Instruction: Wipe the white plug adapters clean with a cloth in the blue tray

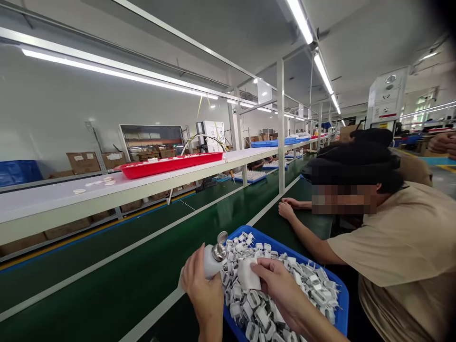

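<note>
My left hand (203,287) grips a white part with a shiny metal tip (215,256), held up at the near left corner of a blue tray (340,308). My right hand (280,285) pinches a white plastic plug housing (247,274) just right of that part, above the tray's heap. The tray is filled with several small white plug parts (306,282). Both hands hover close together, the two pieces almost touching.
A green conveyor belt (107,280) runs along the left. Above it is a white shelf (71,194) with a red tray (167,164). A co-worker in a beige shirt (402,237) leans over the bench at right, hands on the green surface (288,206).
</note>
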### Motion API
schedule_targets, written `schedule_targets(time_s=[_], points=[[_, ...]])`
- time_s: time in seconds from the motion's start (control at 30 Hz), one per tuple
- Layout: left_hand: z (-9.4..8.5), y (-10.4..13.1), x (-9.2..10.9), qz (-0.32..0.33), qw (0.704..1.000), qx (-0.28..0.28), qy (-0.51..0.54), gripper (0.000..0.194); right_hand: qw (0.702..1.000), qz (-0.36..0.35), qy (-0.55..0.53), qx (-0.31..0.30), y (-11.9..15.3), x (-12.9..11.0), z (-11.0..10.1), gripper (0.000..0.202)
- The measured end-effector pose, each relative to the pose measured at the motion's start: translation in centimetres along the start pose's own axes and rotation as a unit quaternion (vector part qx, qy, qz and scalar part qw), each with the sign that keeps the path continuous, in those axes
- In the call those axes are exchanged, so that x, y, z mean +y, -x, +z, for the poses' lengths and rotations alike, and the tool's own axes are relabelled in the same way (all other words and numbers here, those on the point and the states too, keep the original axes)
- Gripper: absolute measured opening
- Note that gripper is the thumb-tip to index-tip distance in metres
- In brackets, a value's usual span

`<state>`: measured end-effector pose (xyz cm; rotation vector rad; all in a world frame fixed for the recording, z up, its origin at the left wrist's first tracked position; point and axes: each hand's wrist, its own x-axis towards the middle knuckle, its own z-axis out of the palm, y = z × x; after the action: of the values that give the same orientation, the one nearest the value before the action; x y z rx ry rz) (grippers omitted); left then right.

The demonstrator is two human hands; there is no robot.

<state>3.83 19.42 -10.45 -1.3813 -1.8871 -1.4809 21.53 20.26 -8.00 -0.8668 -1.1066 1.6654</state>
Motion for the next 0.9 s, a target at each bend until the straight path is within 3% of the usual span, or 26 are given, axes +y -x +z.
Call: schedule_targets(time_s=[0.2, 0.33, 0.67, 0.9], points=[[-0.9, -0.2, 1.0, 0.177, 0.982, -0.040, -0.044, 0.055, 0.997, -0.022, -0.076, -0.013, 0.4, -0.4, 1.0, 0.016], [-1.3, -0.5, 1.2, 0.255, 0.964, -0.051, -0.063, 0.062, 0.992, -0.024, -0.122, -0.008, 0.7, -0.7, 1.7, 0.014], [-2.5, -1.4, 2.0, 0.316, 0.943, -0.062, -0.082, 0.079, 0.988, 0.012, -0.153, 0.001, 1.2, -0.5, 1.8, 0.010], [-3.0, -2.5, 1.7, 0.370, 0.927, -0.028, -0.059, 0.070, 0.985, 0.025, -0.169, 0.022, 0.9, -0.7, 2.8, 0.011]])
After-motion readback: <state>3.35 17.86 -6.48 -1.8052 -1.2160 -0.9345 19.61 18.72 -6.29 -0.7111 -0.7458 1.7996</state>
